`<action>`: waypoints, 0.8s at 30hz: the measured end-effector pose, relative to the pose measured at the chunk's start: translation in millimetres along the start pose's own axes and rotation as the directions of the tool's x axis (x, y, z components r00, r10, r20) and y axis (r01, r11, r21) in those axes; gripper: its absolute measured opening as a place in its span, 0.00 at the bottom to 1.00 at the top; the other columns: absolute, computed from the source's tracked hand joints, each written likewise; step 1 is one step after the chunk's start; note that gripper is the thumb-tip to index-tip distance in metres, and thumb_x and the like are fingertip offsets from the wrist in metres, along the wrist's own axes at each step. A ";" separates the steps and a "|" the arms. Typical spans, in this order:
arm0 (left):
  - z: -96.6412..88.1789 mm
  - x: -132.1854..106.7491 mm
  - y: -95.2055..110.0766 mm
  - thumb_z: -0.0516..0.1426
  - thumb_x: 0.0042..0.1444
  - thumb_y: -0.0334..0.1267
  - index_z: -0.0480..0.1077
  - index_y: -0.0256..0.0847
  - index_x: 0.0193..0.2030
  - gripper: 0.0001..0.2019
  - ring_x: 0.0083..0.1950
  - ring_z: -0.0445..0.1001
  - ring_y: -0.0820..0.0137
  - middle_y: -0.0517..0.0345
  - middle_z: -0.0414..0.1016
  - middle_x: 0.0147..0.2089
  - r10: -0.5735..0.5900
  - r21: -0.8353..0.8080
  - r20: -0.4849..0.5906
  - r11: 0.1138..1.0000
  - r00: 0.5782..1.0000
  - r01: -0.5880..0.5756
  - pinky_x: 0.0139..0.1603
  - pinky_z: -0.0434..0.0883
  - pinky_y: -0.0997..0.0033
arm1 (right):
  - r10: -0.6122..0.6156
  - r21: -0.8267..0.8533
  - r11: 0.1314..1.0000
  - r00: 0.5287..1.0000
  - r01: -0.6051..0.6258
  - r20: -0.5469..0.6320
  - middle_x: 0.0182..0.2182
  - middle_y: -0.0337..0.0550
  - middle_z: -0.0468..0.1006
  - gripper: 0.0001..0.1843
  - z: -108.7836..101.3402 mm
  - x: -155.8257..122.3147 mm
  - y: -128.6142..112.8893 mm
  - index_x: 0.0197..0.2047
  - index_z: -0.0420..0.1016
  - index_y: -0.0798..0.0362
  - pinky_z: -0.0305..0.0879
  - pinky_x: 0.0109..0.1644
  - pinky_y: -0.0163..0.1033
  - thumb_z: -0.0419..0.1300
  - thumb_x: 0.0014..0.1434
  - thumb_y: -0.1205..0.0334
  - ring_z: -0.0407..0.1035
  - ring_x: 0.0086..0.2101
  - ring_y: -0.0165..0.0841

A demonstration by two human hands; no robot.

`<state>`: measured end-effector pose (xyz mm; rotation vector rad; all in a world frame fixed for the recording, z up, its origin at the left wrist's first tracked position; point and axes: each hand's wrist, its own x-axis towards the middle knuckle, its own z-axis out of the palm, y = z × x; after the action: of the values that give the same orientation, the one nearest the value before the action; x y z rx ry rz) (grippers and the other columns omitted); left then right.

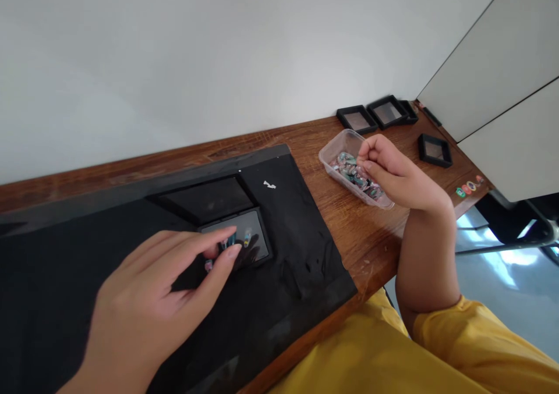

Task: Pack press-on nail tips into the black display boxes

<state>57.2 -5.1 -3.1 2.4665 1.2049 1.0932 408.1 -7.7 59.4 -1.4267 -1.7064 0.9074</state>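
My left hand [161, 283] pinches a small glossy teal piece, which looks like a press-on nail [230, 240], between thumb and forefinger. Below it lies an open black display case [262, 231] with a clear panel. One yellow-and-clear nail [247, 237] rests on that panel, and a pinkish one [208, 264] shows beside my left fingers. Farther right, my right hand [395, 176] is over a clear plastic tub [325, 155] heaped with similar glossy nails [356, 170]. Its thumb and forefinger are closed together; whatever is between them is hidden.
A black mat [301, 295] covers the left of the wooden table [332, 208], with white scraps [269, 184] on it. Several black frames [357, 119] stand by the wall, another frame [435, 149] farther right. Round stickers [469, 187] mark the right edge.
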 end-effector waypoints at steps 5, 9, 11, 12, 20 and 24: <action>-2.8 1.6 1.5 0.65 0.62 0.33 0.76 0.44 0.53 0.13 0.35 0.75 0.69 0.60 0.77 0.36 0.051 -0.022 -0.006 0.998 0.999 -0.051 0.44 0.73 0.63 | -0.103 0.251 0.964 0.993 0.085 0.061 0.36 0.38 0.65 0.05 37.6 1.7 -25.7 0.43 0.60 0.48 0.64 0.41 0.37 0.55 0.71 0.65 0.61 0.36 0.29; -2.5 3.7 10.8 0.65 0.62 0.39 0.74 0.45 0.57 0.17 0.35 0.74 0.67 0.60 0.76 0.36 0.115 -0.017 -0.010 0.993 0.993 -0.116 0.42 0.73 0.63 | -0.178 0.536 0.842 0.966 0.051 0.186 0.35 0.36 0.64 0.05 87.9 -3.1 -44.2 0.44 0.57 0.47 0.66 0.41 0.38 0.51 0.73 0.65 0.62 0.34 0.28; -1.6 3.9 15.9 0.66 0.62 0.41 0.73 0.45 0.60 0.20 0.35 0.75 0.66 0.59 0.76 0.36 0.152 -0.018 -0.026 0.988 0.988 -0.153 0.43 0.74 0.63 | -0.211 0.633 0.773 0.954 0.029 0.214 0.33 0.35 0.62 0.06 110.8 -6.0 -46.8 0.43 0.55 0.47 0.66 0.41 0.38 0.52 0.73 0.62 0.61 0.33 0.28; -1.2 3.7 18.2 0.66 0.62 0.42 0.72 0.45 0.62 0.22 0.36 0.75 0.66 0.59 0.77 0.36 0.165 -0.020 -0.035 0.986 0.986 -0.166 0.43 0.75 0.62 | -0.205 0.661 0.750 0.953 0.007 0.222 0.33 0.34 0.62 0.07 120.5 -7.2 -46.7 0.43 0.55 0.47 0.67 0.41 0.38 0.53 0.73 0.61 0.61 0.33 0.28; 1.8 -0.9 26.3 0.67 0.59 0.33 0.75 0.49 0.58 0.21 0.40 0.82 0.61 0.57 0.85 0.42 0.188 -0.007 -0.085 0.982 0.979 -0.189 0.45 0.79 0.57 | 0.074 0.718 0.667 0.977 -0.198 0.201 0.32 0.34 0.66 0.09 160.2 -15.8 -38.5 0.42 0.57 0.47 0.67 0.40 0.38 0.57 0.69 0.59 0.64 0.33 0.28; 1.6 -1.9 26.1 0.66 0.61 0.31 0.76 0.51 0.57 0.18 0.38 0.83 0.62 0.60 0.86 0.40 0.174 0.021 -0.069 0.985 0.982 -0.173 0.44 0.81 0.57 | 0.113 0.719 0.662 0.976 -0.212 0.184 0.31 0.33 0.67 0.11 168.3 -18.3 -35.1 0.41 0.58 0.46 0.69 0.39 0.37 0.60 0.67 0.58 0.66 0.32 0.28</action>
<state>73.4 -23.3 6.5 2.6057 1.0357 1.2285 247.4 -41.8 5.5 -0.9669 -1.0599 1.5934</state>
